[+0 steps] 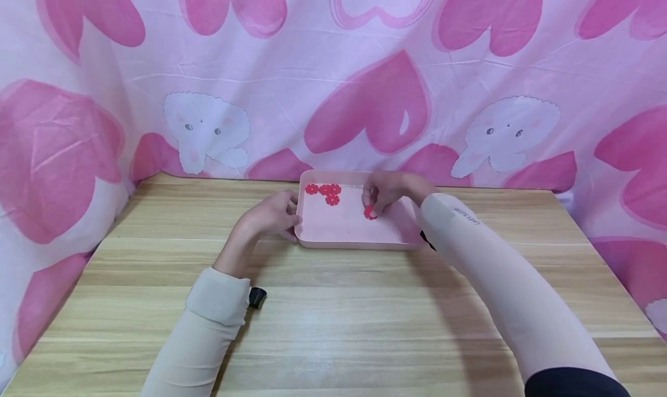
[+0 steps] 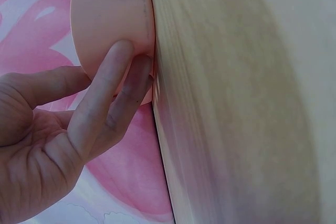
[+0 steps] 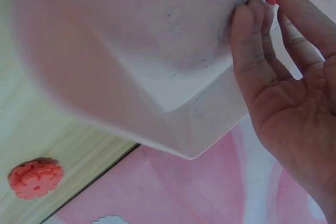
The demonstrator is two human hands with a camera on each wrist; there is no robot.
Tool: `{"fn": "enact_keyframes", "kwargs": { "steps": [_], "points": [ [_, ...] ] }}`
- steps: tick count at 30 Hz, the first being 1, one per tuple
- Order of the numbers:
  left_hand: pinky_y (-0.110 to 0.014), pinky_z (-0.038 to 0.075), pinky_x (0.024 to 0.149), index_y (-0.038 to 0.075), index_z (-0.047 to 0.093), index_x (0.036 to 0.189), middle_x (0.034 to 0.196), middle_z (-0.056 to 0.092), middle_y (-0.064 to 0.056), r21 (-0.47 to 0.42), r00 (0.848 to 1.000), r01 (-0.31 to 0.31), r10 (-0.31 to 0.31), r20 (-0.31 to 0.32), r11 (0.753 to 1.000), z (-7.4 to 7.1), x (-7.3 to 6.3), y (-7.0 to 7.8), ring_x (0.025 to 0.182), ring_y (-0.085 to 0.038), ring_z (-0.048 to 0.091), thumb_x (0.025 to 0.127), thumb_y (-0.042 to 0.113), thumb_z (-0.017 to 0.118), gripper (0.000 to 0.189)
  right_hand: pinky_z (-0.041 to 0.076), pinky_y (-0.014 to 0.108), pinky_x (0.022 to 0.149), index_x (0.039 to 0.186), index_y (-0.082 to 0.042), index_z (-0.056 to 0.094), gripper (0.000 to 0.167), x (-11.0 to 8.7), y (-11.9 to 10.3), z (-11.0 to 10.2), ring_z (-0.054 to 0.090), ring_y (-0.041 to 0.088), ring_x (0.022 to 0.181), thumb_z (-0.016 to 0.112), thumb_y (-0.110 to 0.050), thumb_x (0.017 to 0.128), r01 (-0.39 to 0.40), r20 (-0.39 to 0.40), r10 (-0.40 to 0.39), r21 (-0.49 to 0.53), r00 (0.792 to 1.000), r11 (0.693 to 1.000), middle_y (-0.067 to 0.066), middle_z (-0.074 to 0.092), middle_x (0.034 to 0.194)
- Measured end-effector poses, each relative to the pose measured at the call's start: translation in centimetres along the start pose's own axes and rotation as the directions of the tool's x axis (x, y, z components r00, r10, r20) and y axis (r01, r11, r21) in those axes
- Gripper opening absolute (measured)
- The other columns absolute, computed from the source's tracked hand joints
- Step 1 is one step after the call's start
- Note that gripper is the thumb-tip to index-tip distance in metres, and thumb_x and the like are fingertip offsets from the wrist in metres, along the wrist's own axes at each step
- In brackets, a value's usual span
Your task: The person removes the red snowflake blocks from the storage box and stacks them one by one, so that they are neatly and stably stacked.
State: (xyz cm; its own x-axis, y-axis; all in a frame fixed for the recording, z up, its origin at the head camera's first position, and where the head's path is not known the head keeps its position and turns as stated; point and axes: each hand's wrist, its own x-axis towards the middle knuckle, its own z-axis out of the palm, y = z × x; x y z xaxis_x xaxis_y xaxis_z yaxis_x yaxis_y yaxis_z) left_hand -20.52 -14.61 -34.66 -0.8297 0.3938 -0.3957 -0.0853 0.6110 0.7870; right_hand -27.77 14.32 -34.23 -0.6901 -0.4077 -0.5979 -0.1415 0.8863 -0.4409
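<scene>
Red notched plastic discs (image 1: 332,199) lie in a small group at the left end of the pale pink rectangular tray (image 1: 333,226). Over the tray's right half, my right hand (image 1: 383,190) pinches another red disc (image 1: 370,212) between thumb and fingertips, low over the tray floor. The right wrist view catches this disc partly behind the thumb, at its top edge. My left hand (image 1: 270,214) is at the tray's left end, its fingers (image 2: 118,59) extended against the outer wall, one finger reaching the rim.
More red discs (image 3: 35,178) lie stacked on the wooden table (image 1: 323,316) beside the tray, hidden in the head view. A pink curtain (image 1: 292,67) with hearts hangs directly behind the tray and along both sides of the table. A black wrist piece (image 1: 257,297) juts from the left cuff.
</scene>
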Motion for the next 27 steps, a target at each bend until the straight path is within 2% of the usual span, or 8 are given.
{"fn": "enact_keyframes", "kwargs": {
  "steps": [5,10,16,23,27],
  "points": [
    [-0.038,0.072,0.081,-0.013,0.042,0.147,0.134,0.057,-0.034,0.0,1.0,0.002,-0.002,-0.001,1.0,0.1,0.0,0.0,0.092,-0.034,0.079,0.107,-0.005,0.054,0.043,0.069,0.03,0.089,0.109,-0.004,0.069,0.017,-0.3,0.4,0.0,0.067,0.019,0.089,0.079,-0.006,0.096,-0.002,-0.012,0.003,0.072,1.0,0.997,0.011,0.063,0.105],
    [-0.037,0.071,0.081,-0.01,0.043,0.148,0.132,0.059,-0.031,0.004,1.0,0.016,-0.016,-0.007,1.0,0.1,-0.1,0.0,0.091,-0.031,0.079,0.107,-0.004,0.055,0.044,0.07,0.033,0.089,0.112,-0.002,0.068,0.017,-0.5,0.8,0.0,0.07,0.019,0.086,0.077,-0.005,0.098,0.005,-0.009,-0.004,0.145,1.0,0.989,0.012,0.063,0.106],
    [-0.037,0.072,0.081,-0.011,0.042,0.15,0.131,0.06,-0.032,-0.016,1.0,0.01,-0.01,-0.006,1.0,0.1,-0.1,-0.2,0.094,-0.033,0.079,0.106,-0.005,0.055,0.045,0.071,0.037,0.088,0.114,0.004,0.066,0.017,-1.2,1.5,-0.4,0.073,0.018,0.083,0.072,0.003,0.099,0.024,-0.007,-0.023,0.244,1.0,0.97,0.014,0.065,0.102],
    [-0.036,0.072,0.08,-0.011,0.042,0.15,0.13,0.06,-0.031,-0.016,1.0,0.003,-0.004,-0.009,1.0,0.1,-0.1,-0.2,0.095,-0.033,0.078,0.106,-0.005,0.055,0.046,0.071,0.038,0.087,0.113,0.006,0.069,0.016,-2.6,2.0,-1.4,0.075,0.018,0.083,0.073,0.002,0.099,0.062,-0.034,-0.056,0.217,0.998,0.974,0.014,0.069,0.1],
    [-0.036,0.072,0.08,-0.011,0.043,0.149,0.129,0.06,-0.031,-0.009,1.0,-0.001,0.001,-0.01,1.0,0.0,-0.1,-0.1,0.093,-0.032,0.078,0.106,-0.005,0.055,0.045,0.07,0.034,0.086,0.109,0.004,0.068,0.013,-3.2,2.4,-2.1,0.071,0.016,0.082,0.074,0.0,0.098,0.076,-0.06,-0.068,0.143,0.996,0.987,0.011,0.068,0.097]
  ]
}}
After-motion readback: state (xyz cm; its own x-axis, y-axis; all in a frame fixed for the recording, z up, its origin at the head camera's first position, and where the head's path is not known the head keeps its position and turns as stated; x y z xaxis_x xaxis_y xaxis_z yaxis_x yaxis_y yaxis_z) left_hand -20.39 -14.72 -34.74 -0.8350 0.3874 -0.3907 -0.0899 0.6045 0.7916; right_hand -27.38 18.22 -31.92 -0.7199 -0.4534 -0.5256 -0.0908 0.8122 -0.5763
